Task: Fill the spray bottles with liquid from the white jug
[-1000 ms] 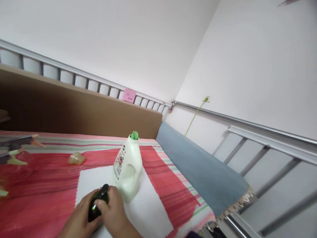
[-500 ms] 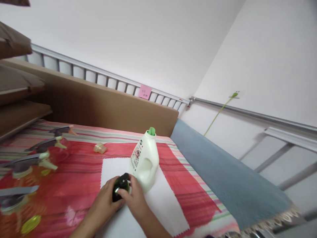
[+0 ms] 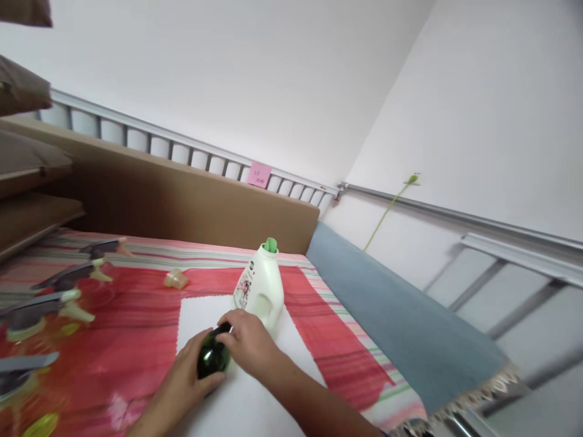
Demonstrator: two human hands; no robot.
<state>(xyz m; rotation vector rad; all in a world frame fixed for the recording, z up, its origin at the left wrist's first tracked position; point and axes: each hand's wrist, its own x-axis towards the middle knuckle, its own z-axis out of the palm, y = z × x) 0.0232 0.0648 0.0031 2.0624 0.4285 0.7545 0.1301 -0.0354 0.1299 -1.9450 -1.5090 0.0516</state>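
Note:
My left hand (image 3: 187, 370) is wrapped round the body of a dark green bottle (image 3: 213, 357), held over a white cloth (image 3: 243, 403). My right hand (image 3: 248, 340) closes over the bottle's black pump head (image 3: 224, 328), fingers on top and thumb at the near side, hiding most of it. Just behind my hands stands a cream detergent jug (image 3: 260, 284) with a label on its left face. Its cap is off, and a green spout (image 3: 271, 244) shows in its neck. Farther left on the red cover lies a translucent beige cap (image 3: 175, 279).
Several trigger spray bottles (image 3: 28, 323) line the left side, with a yellow-green lid (image 3: 42, 425) in front. Stacked brown packages (image 3: 31, 164) rise at the far left. A cardboard panel (image 3: 195, 209) closes the back and a blue-grey panel (image 3: 392, 309) the right.
My right hand has shifted from the bottle's side to over its pump head, its forearm now reaching in from farther right. The left hand keeps its hold. The whole view has shifted slightly.

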